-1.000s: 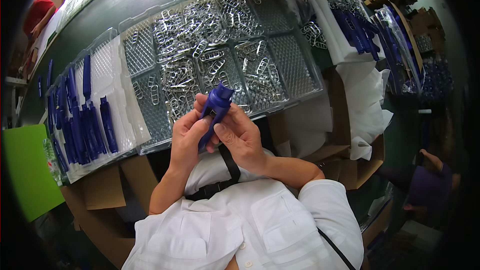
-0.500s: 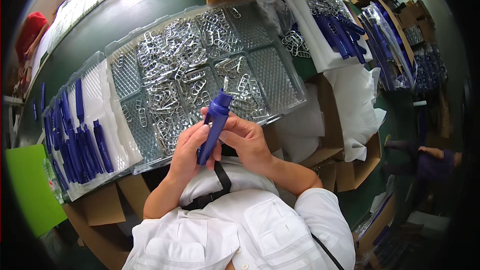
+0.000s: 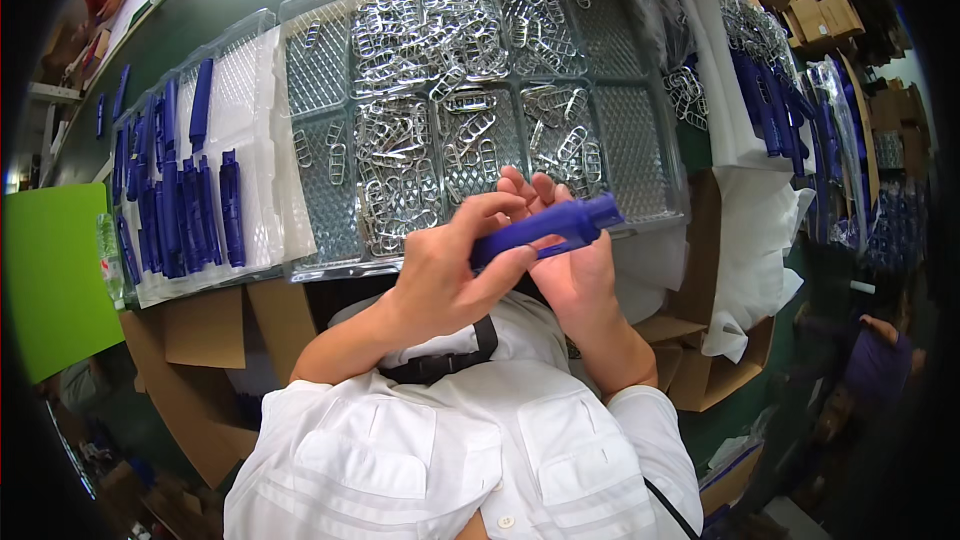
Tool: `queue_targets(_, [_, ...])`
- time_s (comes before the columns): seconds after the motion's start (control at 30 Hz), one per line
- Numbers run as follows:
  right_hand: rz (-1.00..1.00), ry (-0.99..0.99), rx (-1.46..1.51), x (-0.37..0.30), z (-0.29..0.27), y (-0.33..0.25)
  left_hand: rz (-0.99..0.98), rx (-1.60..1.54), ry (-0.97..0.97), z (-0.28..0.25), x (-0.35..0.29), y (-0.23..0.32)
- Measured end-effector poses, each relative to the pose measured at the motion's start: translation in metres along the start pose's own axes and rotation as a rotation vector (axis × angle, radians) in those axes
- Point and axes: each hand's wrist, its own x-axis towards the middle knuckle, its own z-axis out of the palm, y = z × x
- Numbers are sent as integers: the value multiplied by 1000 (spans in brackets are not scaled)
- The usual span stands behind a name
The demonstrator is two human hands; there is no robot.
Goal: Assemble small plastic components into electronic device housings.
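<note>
My left hand (image 3: 445, 265) is closed round one end of a blue plastic tube-like part (image 3: 545, 228), which has a slot in its side and a narrower notched end. The part lies tilted, its notched end toward the right. Behind and under it is my right hand (image 3: 580, 280), palm up with fingers loosely apart; whether it touches the part I cannot tell. Just beyond both hands stands a clear divided tray (image 3: 630, 120) with heaps of shiny metal clips (image 3: 430, 30) in several compartments.
More blue parts (image 3: 170, 215) lie on white sheeting in a tray at the left, beside a green board (image 3: 50, 280) and a clear bottle (image 3: 108, 245). Clips and blue parts (image 3: 765, 100) sit on white foam at the right. Cardboard boxes (image 3: 205, 325) stand below the table edge.
The blue part has swung from nearly upright to lying toward the right. My left hand has moved over its near end, and my right hand has loosened and turned palm up.
</note>
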Motion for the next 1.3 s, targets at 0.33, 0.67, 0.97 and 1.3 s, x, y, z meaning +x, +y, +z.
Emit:
queue_targets(0.33, [-1131,575,-1598,115,-12,-356,-398,-727,143,-75,-47,-5])
queue_targets(0.67, [-894,-45,-2408,57,34,-140,-522,-441,337,-63,-71,-10])
queue_targets(0.97, [-965,-365,-2650,66,-4,-97,-227,-22,216,-71,-64,-11])
queue_targets(1.3, [-750,-206,-1788,26,28,-70,-496,-1042,-34,-77,-79,-13])
